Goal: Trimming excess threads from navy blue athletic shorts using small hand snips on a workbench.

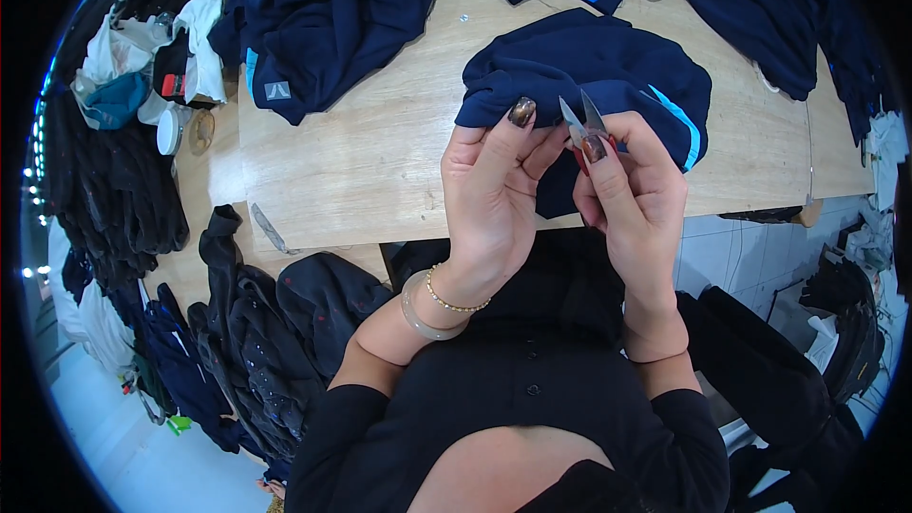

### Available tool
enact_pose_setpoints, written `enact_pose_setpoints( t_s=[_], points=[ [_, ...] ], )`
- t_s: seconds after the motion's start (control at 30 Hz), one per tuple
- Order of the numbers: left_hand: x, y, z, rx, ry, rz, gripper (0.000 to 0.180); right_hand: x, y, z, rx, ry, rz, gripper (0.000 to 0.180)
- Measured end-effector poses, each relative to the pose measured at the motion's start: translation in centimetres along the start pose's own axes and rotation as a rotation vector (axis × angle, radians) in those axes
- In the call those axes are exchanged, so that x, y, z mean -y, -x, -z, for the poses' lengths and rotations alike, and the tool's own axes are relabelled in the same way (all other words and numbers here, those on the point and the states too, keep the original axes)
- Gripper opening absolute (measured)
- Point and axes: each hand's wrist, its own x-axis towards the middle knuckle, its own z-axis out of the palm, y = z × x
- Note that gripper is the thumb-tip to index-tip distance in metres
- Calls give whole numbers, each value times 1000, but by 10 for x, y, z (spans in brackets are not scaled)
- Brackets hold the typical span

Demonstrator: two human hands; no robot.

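A navy garment (608, 57) with a light-blue stripe lies bunched at the near edge of the table, partly raised toward me. My left hand (499, 180) is closed on its edge, the thumb pressed on top of the fabric. Close beside it, my right hand (632, 185) grips small thread snips (582, 123) with red at the handles. The two pointed blades stand apart and point away from me, right by the cloth. Whether the tips touch the fabric I cannot tell. Part of the handles is hidden in my fingers.
More navy garments (328, 24) lie along the far side of the wooden table (347, 171). Dark clothes (275, 323) are heaped at the left. A white round lid (169, 131) and a teal cloth (116, 100) sit at the far left. A black padded seat (760, 351) stands at the right.
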Motion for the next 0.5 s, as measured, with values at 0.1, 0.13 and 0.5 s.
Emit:
enact_pose_setpoints(
  t_s=[0.1,0.13,0.5],
  points=[
    [-1,1,0,3,9,8,18,3,0,0,-9,-10,-5,10],
    [-1,1,0,3,9,8,18,5,0,0,-20,-16,-18,7],
    [-1,0,0,-59,36,39,15,-5,-5,3,-84,-173,420,22]
  ],
)
